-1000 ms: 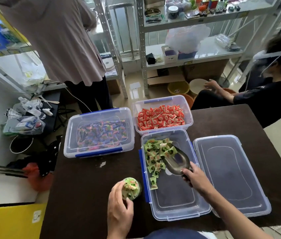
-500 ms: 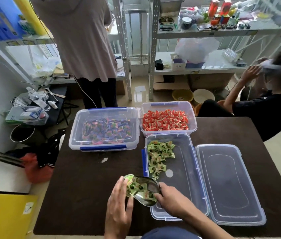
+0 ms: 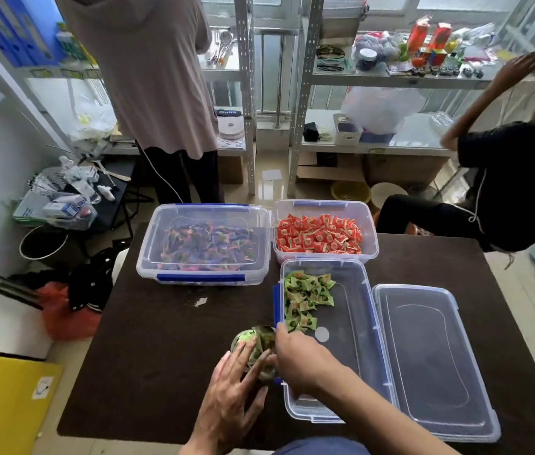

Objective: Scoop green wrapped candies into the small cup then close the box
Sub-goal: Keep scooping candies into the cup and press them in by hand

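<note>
Writing: wrapper print, too small for us to read.
Boxes: 3 on the table [image 3: 161, 356]: lidded box [image 3: 200, 278] of mixed candies, red-candy box [image 3: 325, 256] open, near box [image 3: 348, 323] open with green wrapped candies [image 3: 307, 298] at its far left.
Lid: 1 lid [image 3: 433, 362], flat, just right of the near box.
Left grip: our left hand [image 3: 231, 389] curls round the small cup [image 3: 237, 339], just left of that box.
Right grip: our right hand [image 3: 302, 359] closes on the scoop [image 3: 266, 333], tipped over the cup.

No legible text, labels or numbers anywhere.
</note>
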The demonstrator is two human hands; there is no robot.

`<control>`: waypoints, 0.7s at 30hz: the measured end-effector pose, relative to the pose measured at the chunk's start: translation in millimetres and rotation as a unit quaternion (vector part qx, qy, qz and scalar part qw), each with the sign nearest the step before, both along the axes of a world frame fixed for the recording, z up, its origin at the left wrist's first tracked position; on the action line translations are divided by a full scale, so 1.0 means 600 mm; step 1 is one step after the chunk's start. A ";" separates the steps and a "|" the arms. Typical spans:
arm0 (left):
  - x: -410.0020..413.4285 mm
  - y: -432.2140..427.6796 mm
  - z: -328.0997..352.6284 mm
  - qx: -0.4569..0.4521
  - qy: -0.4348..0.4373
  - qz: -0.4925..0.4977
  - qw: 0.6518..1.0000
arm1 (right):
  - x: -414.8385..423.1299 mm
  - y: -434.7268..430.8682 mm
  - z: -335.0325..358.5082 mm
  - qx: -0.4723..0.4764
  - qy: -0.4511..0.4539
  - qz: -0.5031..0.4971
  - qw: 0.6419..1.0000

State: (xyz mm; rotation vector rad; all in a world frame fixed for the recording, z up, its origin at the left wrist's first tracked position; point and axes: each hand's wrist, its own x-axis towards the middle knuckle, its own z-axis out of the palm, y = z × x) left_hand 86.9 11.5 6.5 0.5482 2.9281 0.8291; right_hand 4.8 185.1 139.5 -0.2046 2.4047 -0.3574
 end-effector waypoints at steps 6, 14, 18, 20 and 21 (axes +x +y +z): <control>-0.003 -0.016 -0.007 -0.039 -0.017 -0.036 0.998 | 0.001 0.005 0.002 -0.003 -0.006 -0.021 1.000; -0.016 -0.020 -0.008 -0.095 -0.028 -0.043 0.994 | 0.027 0.041 0.025 -0.026 -0.011 -0.041 0.999; -0.025 -0.011 0.011 -0.116 -0.056 -0.040 0.991 | 0.041 0.081 0.038 -0.048 -0.019 -0.082 0.995; -0.033 -0.009 0.016 -0.130 -0.064 -0.035 0.989 | 0.049 0.107 0.042 -0.065 -0.023 -0.102 0.992; -0.039 -0.007 0.017 -0.138 -0.068 -0.032 0.988 | 0.052 0.120 0.042 -0.075 -0.030 -0.115 0.990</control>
